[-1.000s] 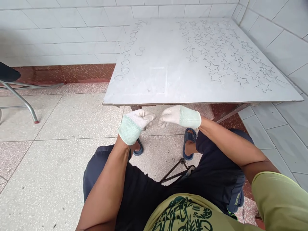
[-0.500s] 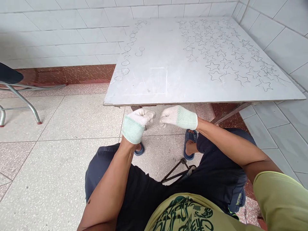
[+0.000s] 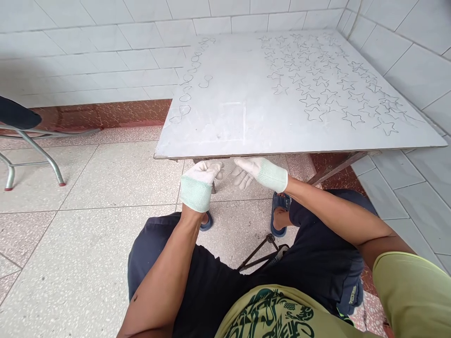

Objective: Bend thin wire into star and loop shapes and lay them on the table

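Both of my hands wear white gloves with pale green cuffs, just in front of the table [image 3: 246, 136] and below its edge. My left hand [image 3: 201, 180] is closed, its fingers pressed together and pointing right; anything thin in them is too small to make out. Across a small gap, my right hand [image 3: 252, 171] has its fingers loosened and apart, with nothing visible in it. On the tabletop, many thin wire stars [image 3: 314, 113] lie in rows on the right. Wire loops shaped like a figure eight [image 3: 180, 114] run along the left edge, one loop [image 3: 206, 81] lying apart.
White tiled walls [image 3: 141, 37] border the table at the back and right. A stool with metal legs [image 3: 42, 150] stands at far left on the speckled floor [image 3: 88, 263]. Between my slippered feet is a dark metal frame [image 3: 260, 253]. A table leg [image 3: 334, 167] slants beneath the right side.
My right hand's fingers have loosened and spread from a closed curl. My left hand stays closed, turned slightly. The view has shifted a little.
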Available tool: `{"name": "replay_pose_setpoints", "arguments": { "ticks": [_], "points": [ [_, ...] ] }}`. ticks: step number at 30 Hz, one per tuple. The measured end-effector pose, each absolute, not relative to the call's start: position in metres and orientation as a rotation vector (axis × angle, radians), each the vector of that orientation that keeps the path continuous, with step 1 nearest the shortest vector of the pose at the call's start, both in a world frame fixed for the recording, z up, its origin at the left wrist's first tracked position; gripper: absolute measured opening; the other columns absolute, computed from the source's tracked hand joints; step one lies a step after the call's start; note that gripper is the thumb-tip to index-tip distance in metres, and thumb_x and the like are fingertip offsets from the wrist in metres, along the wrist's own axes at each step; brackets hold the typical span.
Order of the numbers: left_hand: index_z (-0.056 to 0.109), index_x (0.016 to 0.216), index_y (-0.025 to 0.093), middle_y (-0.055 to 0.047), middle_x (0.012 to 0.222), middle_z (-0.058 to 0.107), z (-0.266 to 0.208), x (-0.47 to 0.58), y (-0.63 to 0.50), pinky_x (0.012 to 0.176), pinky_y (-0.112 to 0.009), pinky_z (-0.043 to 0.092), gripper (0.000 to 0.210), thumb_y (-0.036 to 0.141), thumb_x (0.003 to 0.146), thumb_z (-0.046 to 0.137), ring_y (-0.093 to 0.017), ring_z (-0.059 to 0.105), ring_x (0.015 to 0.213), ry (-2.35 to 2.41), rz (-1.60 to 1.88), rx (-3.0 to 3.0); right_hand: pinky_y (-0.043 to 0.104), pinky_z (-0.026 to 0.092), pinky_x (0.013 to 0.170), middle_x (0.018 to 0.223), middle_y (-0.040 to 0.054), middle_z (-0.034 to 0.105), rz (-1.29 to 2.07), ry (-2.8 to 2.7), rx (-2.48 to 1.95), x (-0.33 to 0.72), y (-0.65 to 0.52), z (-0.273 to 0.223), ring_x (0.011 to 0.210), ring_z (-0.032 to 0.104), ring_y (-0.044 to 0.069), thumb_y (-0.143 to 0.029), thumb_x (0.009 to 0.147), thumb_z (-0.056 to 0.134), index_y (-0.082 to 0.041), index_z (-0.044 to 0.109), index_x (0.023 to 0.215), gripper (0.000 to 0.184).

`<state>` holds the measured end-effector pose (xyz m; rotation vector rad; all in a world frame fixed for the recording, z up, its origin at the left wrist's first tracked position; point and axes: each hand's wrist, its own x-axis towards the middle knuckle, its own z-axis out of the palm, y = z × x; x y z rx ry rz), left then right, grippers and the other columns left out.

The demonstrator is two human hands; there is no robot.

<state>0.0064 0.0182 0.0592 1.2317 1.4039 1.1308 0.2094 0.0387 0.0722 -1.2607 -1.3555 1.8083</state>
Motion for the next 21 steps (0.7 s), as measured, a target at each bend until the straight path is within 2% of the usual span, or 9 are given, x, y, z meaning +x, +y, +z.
{"name": "replay_pose_setpoints", "arguments": {
  "ticks": [5, 9, 12, 18, 21],
  "points": [
    [0.074, 0.089, 0.019, -0.003, 0.072, 0.072, 0.063, 0.01, 0.015, 0.059, -0.029, 0.047, 0.029, 0.048, 0.085, 0.076, -0.016, 0.059, 0.06, 1.426, 1.202, 1.196, 0.026, 0.061, 0.055, 0.065, 0.0074, 0.076, 2.027, -1.214, -1.26, 0.197, 0.034, 0.081, 0.054, 0.073, 0.017, -0.056, 0.11, 0.064, -0.013, 0.073, 0.087, 0.049],
    [0.074, 0.087, 0.02, -0.003, 0.072, 0.071, 0.056, 0.01, 0.017, 0.058, -0.03, 0.049, 0.029, 0.049, 0.083, 0.078, -0.018, 0.061, 0.062, 1.398, 1.159, 1.207, 0.023, 0.056, 0.05, 0.056, 0.0016, 0.07, 1.946, -1.234, -1.294, 0.192, 0.03, 0.084, 0.047, 0.066, 0.014, -0.031, 0.111, 0.066, -0.015, 0.071, 0.077, 0.037],
    [0.075, 0.09, 0.02, -0.003, 0.073, 0.073, 0.053, 0.009, 0.018, 0.058, -0.031, 0.05, 0.033, 0.053, 0.085, 0.079, -0.019, 0.063, 0.061, 1.384, 1.126, 1.227, 0.02, 0.05, 0.048, 0.053, -0.0021, 0.067, 1.778, -1.309, -1.329, 0.193, 0.026, 0.088, 0.044, 0.06, 0.01, -0.017, 0.107, 0.066, -0.016, 0.068, 0.07, 0.037],
    [0.079, 0.098, 0.017, -0.01, 0.087, 0.08, 0.058, 0.007, 0.016, 0.07, -0.035, 0.055, 0.06, 0.075, 0.096, 0.064, -0.023, 0.073, 0.076, 1.346, 1.13, 1.305, 0.02, 0.045, 0.051, 0.052, -0.0053, 0.063, 1.512, -1.426, -1.363, 0.197, 0.024, 0.094, 0.047, 0.057, 0.008, -0.018, 0.104, 0.067, -0.018, 0.064, 0.067, 0.037],
    [0.08, 0.104, 0.016, -0.011, 0.093, 0.081, 0.06, 0.005, 0.016, 0.076, -0.036, 0.056, 0.066, 0.078, 0.097, 0.06, -0.025, 0.075, 0.084, 1.339, 1.116, 1.351, 0.022, 0.044, 0.052, 0.053, -0.0056, 0.062, 1.469, -1.442, -1.37, 0.2, 0.026, 0.09, 0.047, 0.057, 0.009, -0.019, 0.103, 0.064, -0.019, 0.066, 0.07, 0.034]
  ]
}}
